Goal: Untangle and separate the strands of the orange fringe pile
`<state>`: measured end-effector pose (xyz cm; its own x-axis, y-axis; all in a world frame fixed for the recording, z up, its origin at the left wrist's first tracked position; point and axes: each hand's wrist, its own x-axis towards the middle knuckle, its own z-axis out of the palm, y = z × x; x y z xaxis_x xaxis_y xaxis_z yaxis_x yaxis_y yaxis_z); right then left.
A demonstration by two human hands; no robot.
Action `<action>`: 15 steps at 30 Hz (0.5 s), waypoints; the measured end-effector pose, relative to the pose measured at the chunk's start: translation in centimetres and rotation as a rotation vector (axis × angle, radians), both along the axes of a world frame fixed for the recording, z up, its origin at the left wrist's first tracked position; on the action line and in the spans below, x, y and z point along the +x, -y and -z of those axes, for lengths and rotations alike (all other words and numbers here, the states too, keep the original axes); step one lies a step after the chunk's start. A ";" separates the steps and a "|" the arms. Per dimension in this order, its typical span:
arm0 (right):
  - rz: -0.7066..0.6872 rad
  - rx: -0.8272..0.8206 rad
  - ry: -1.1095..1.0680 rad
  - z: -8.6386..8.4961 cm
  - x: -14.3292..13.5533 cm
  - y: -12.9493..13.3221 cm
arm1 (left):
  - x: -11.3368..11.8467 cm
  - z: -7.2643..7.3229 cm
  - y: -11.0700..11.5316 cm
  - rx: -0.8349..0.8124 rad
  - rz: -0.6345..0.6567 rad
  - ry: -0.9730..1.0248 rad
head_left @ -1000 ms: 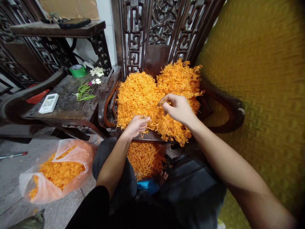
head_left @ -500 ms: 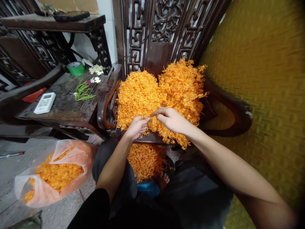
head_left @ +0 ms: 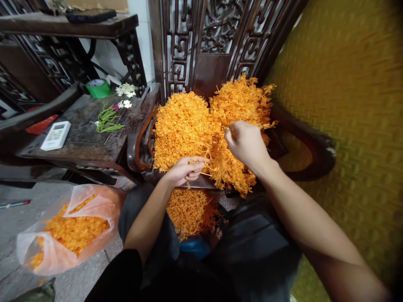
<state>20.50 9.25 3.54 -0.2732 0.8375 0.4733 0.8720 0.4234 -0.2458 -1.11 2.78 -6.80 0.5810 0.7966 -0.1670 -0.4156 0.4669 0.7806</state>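
My left hand [head_left: 186,171] is closed in a pinch on a thin orange flower sprig [head_left: 206,161], whose stalks stick out past the fingertips. Up and to the right, my right hand [head_left: 247,142] has its fingers curled together over the right heap of orange flowers [head_left: 241,100]; whatever is in them is hidden. A second, denser heap of orange blossoms [head_left: 182,126] lies just beyond my left hand. Both heaps rest on a dark carved wooden chair [head_left: 210,73]. Below the seat, between my legs, orange stalks [head_left: 189,212] fill a blue container [head_left: 195,247].
On the floor at left stands an open plastic bag [head_left: 97,247] of orange petals. A wooden side chair [head_left: 85,142] holds a white remote control [head_left: 56,135], green tape [head_left: 98,88], white flowers [head_left: 126,89] and green stems [head_left: 108,118]. The chair's armrest [head_left: 317,163] curves at right.
My right hand has moved up and right, away from my left hand to the right heap. My left hand has shifted slightly right, and the sprig in it now shows more clearly.
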 end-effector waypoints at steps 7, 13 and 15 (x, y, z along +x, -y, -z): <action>-0.461 -0.414 -0.108 -0.6 -1.7 4.0 | 0.0 -0.2 0.4 0.000 0.027 0.097; -0.471 -0.443 0.047 1.3 -3.3 4.5 | 0.5 -0.4 0.7 0.055 -0.109 0.005; -0.390 -0.329 0.149 1.8 -3.4 4.3 | 0.6 -0.9 0.8 0.039 -0.081 0.011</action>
